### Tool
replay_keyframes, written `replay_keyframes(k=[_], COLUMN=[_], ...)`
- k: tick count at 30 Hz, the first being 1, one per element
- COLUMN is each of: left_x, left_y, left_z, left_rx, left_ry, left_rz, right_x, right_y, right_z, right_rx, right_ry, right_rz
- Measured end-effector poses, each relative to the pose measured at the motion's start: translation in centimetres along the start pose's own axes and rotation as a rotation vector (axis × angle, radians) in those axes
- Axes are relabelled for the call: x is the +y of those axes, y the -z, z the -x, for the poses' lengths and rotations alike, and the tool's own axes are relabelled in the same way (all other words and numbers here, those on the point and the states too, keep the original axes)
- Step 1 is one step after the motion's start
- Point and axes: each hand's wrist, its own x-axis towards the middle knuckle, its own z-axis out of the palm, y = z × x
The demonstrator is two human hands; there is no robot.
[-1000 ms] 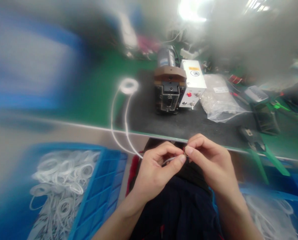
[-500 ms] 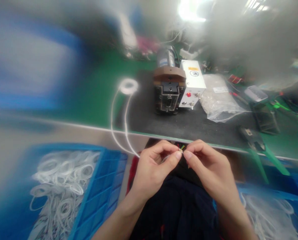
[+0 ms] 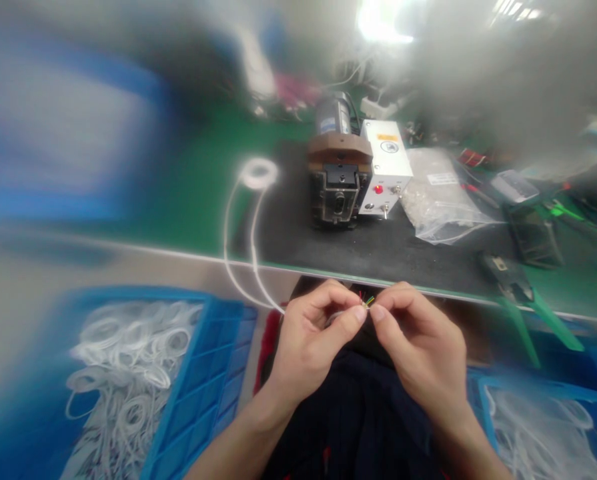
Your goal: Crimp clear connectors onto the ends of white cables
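Observation:
Between thumb and forefinger, my left hand (image 3: 314, 333) pinches the end of a white cable (image 3: 255, 253), where thin coloured wires (image 3: 367, 299), red, green and yellow among them, fan out. My right hand (image 3: 418, 340) is closed at the same spot, its thumb and forefinger tips on one of these fine wires; the exact contact is partly hidden. From my left hand the cable runs back over the table edge to its coil (image 3: 258, 173), which lies on the green mat.
A small motor-driven machine (image 3: 341, 167) with a white control box (image 3: 385, 167) stands ahead. To its right lie a bag of small parts (image 3: 438, 200) and green-handled pliers (image 3: 518, 293). Blue crates (image 3: 178, 400) of coiled white cables flank me at left and right.
Both hands have shifted very slightly to the right, and the coloured wires now lean more to the right. The pinch of both hands stays the same.

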Motion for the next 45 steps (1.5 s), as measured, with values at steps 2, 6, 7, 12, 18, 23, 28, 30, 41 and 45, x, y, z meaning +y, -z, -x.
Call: replay_keyframes(k=[2,6,7,12,18,23,28,30,41,45], left_x=[0.1,0.3,0.4,0.8,1.1,1.1,1.6,1.8,1.8,1.6], left_y=[0.1,0.4,0.5,0.7,0.7,0.6,0.2,0.2,0.4,0.4], left_z=[0.0,0.0,-0.1,-0.2,-0.1,0.0,0.0,0.0,0.3,0.3], left_rx=[-0.013,-0.04,-0.047,-0.079,-0.06,-0.056,-0.067,-0.052,-0.05,-0.049], left_ry=[0.006,0.047,0.055,0.056,0.048,0.029,-0.026,-0.051,-0.079,-0.063], left_rz=[0.01,-0.031,-0.048,-0.12,-0.18,-0.217,-0.325,-0.367,-0.435,-0.427], right_x=[-0.1,-0.4,-0.5,-0.6,-0.1,0.0,-0.5,-0.7,-0.4,-0.3], right_y=[0.2,0.8,0.9,1.2,1.8,2.0,1.8,1.7,2.0,1.8], right_z=[-0.2,-0.7,-0.9,-1.1,-0.9,-1.1,-1.6,-1.7,-1.3,-1.0], right_rx=[-0.012,-0.068,-0.077,-0.108,-0.16,-0.212,-0.237,-0.221,-0.253,-0.253], right_ry=[0.076,0.143,0.148,0.106,0.008,-0.063,0.004,0.035,-0.146,-0.173], right_rz=[0.061,0.166,0.178,0.128,0.077,-0.043,-0.037,-0.017,-0.108,-0.071])
